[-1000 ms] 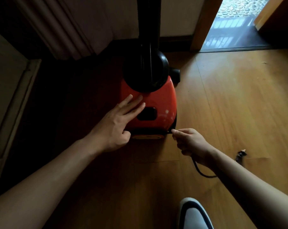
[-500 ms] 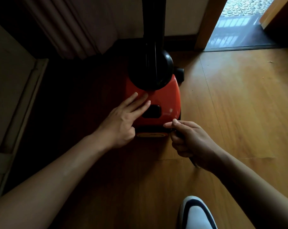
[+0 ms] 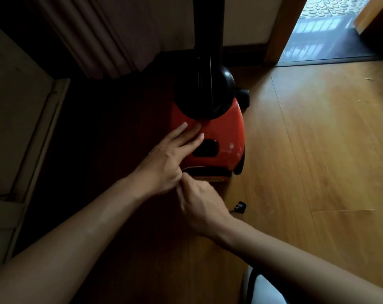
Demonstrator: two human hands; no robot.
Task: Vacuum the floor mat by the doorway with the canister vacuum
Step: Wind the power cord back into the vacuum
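A red canister vacuum [image 3: 226, 132] with a black dome and an upright black tube [image 3: 208, 29] stands on the wooden floor. My left hand [image 3: 170, 159] rests flat on its red top, fingers straight, beside a dark recess. My right hand [image 3: 199, 205] is at the vacuum's rear base, touching my left thumb, with its fingers curled round the power cord, most of which is hidden under the hand. The cord's black plug [image 3: 240, 207] lies on the floor just right of that wrist. A dark mat [image 3: 322, 47] lies in the doorway at the upper right.
A pleated curtain [image 3: 98, 36] hangs at the back left above dark floor. Pale furniture [image 3: 15, 106] fills the left edge. A wooden door frame [image 3: 280, 29] borders the doorway. My shoe [image 3: 263, 288] shows at the bottom. Bare wooden boards [image 3: 329, 139] stretch to the right.
My right hand has moved left along the vacuum's rear until it meets my left thumb. The plug has slid across the floor toward the vacuum. My left hand stayed on top.
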